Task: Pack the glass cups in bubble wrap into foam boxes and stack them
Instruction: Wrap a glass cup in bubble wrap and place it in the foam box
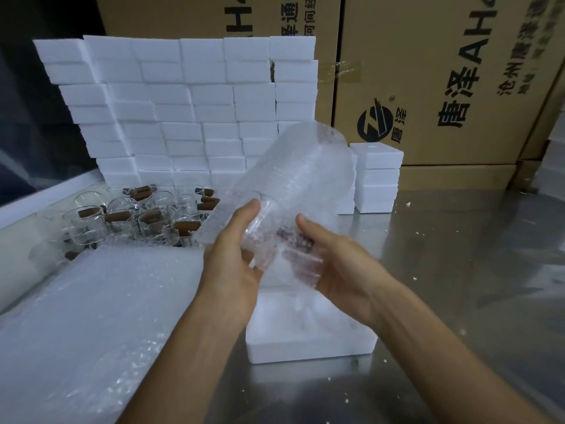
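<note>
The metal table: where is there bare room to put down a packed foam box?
Bare metal table lies right of the open foam box, before the cartons. The left is crowded: bubble wrap sheets, glass cups, foam stack.

Glossy steel table (458, 270), matt white foam boxes (183, 96), clear bubble wrap (293, 185), cardboard cartons (443, 71)

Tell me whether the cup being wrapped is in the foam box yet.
Out. Both hands hold the bubble-wrapped glass cup above the foam box.
</note>
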Available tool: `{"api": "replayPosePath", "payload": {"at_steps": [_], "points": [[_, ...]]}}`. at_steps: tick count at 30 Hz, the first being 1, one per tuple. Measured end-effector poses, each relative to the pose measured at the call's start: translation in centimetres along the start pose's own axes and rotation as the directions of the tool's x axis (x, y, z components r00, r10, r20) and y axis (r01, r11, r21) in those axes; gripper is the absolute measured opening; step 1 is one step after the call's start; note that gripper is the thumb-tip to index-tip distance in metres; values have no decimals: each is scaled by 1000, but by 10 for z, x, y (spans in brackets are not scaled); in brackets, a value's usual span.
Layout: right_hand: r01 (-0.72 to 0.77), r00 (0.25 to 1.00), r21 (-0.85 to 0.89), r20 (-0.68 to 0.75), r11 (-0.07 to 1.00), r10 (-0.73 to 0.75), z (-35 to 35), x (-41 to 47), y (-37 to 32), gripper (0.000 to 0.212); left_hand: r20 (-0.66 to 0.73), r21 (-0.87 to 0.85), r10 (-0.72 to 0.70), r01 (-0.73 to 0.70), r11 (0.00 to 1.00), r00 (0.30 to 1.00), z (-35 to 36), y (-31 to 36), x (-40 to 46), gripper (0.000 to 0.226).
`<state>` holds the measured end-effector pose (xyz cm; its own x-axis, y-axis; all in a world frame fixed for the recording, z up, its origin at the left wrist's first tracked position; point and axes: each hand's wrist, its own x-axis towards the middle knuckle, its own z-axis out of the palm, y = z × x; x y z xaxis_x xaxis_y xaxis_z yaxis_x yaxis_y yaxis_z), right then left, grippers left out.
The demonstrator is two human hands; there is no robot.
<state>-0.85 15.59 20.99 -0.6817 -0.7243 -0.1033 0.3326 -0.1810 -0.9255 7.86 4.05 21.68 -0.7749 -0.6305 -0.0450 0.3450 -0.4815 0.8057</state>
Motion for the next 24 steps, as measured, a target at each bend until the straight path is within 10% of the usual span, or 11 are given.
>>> {"api": "replayPosePath", "payload": {"at_steps": [7,14,24], "points": [[252,897,-262,-298,931,-327,-17,-3,-13,17,87,126,-68,57,990,994,1,-10,0,57],[423,629,-684,-250,594,-736,-23,-5,-19,40,221,181,-171,131,975,960,7,-18,-9,71],[408,743,-604,-215,684,-633,-20,1,-2,41,107,314,-126,87,945,986,9,-14,-12,35]]}}
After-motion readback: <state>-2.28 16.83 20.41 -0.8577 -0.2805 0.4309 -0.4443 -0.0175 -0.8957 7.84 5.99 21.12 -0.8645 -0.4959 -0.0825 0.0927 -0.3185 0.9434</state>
